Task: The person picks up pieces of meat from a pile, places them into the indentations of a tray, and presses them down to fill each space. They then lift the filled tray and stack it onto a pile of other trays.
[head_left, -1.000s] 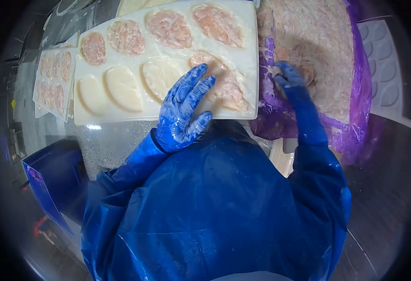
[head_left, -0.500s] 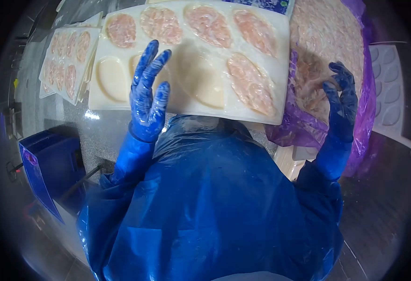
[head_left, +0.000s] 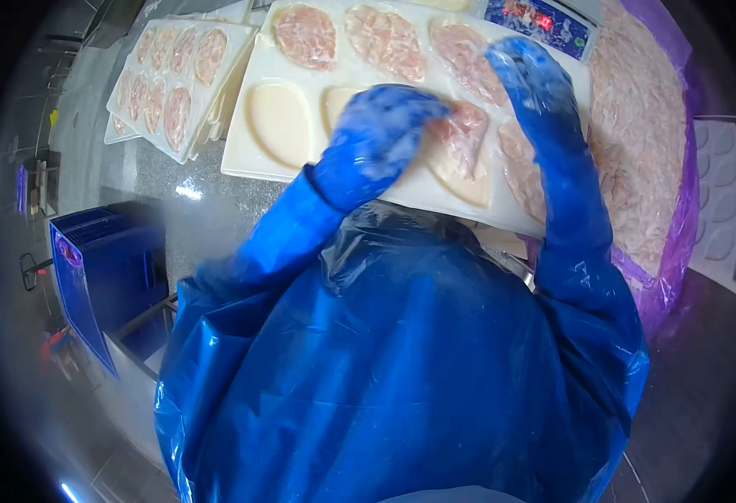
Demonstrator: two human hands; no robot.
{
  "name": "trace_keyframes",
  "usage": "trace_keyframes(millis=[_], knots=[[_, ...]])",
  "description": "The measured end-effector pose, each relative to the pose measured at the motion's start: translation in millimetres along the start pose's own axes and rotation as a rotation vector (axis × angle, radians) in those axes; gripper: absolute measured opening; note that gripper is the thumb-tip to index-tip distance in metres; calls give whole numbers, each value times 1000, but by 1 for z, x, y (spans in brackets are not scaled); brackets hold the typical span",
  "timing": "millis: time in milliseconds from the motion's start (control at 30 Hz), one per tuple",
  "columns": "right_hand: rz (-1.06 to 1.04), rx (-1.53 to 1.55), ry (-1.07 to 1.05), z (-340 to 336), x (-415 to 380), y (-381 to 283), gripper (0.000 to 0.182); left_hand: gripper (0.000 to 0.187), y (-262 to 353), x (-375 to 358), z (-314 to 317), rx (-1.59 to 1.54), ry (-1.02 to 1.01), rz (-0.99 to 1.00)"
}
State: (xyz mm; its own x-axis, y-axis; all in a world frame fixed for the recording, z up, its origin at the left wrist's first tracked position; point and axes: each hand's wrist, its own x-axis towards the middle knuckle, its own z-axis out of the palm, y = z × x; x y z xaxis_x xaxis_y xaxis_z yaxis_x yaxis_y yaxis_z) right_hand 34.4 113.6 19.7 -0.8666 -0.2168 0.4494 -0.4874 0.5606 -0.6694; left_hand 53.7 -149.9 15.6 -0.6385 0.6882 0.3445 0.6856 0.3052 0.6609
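A white moulded tray (head_left: 242,155) with leaf-shaped hollows lies before me, several of them filled with pale pink raw meat (head_left: 304,38). My left hand (head_left: 380,138), in a wet blue glove, reaches over the front row. Its bent fingers are closed at the top of a piece of raw meat (head_left: 466,141) that lies partly in a front hollow. Above the right part of the tray, my right hand (head_left: 536,75) is curled near a filled back hollow; blur hides whether its fingers hold anything. Two front hollows to the left are bare.
A large heap of raw meat (head_left: 640,168) on purple plastic film (head_left: 678,251) is at the right. Stacked filled trays (head_left: 179,84) stand at the left. A device with a red lit display (head_left: 540,21) is behind the tray. A blue bin (head_left: 104,268) stands lower left.
Both hands have moved over the tray: the left to the right, the right leftward from the meat heap. A piece of meat now lies in a front hollow that was bare. The view has shifted.
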Motion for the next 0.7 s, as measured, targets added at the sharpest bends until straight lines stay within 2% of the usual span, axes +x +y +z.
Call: trace_keyframes(millis=[33, 67, 100, 133, 200, 233, 300, 333, 400, 433, 467, 533, 600, 667, 700], knots=[[-51, -121, -8, 1, -14, -8, 25, 40, -6, 1, 9, -4, 5, -4], [-103, -243, -12, 4, -29, -14, 25, 41, -14, 1, 23, 139, -35, 51], [159, 560, 14, 23, -55, -12, 27, 43, -19, 0, 29, 282, -76, 105], [160, 558, 15, 17, -66, -21, 27, 43, -21, -1, 25, 280, -76, 106], [-236, -442, -210, 1, -84, -37, 31, 44, -23, -4, 10, 327, -123, 109], [-237, -441, -215, -2, -86, -42, 31, 44, -23, -3, 7, 326, -121, 105], [-40, -565, -318, -7, -93, -50, 34, 41, -21, 1, 5, 470, -137, 157], [-28, -568, -314, -3, -96, -51, 34, 41, -19, 3, 10, 463, -144, 166], [-128, -462, -218, 13, -100, -52, 35, 39, -14, 9, 24, 270, -124, 175], [-119, -459, -218, 16, -110, -57, 35, 38, -25, 0, 39, 332, -196, 237], [-41, -426, -287, 17, -124, -68, 36, 38, -29, 0, 35, 329, -201, 236], [41, -394, -353, 15, -134, -78, 37, 39, -43, -5, 20, 60, -312, 202], [28, -316, -323, 13, -139, -84, 38, 41, -21, -6, -2, 148, -331, 151], [8, -319, -316, 7, -143, -82, 39, 44, -3, -12, -3, 428, -288, 81], [-30, -423, -279, 1, -149, -75, 38, 51, 10, -16, 4, 369, -227, 97]])
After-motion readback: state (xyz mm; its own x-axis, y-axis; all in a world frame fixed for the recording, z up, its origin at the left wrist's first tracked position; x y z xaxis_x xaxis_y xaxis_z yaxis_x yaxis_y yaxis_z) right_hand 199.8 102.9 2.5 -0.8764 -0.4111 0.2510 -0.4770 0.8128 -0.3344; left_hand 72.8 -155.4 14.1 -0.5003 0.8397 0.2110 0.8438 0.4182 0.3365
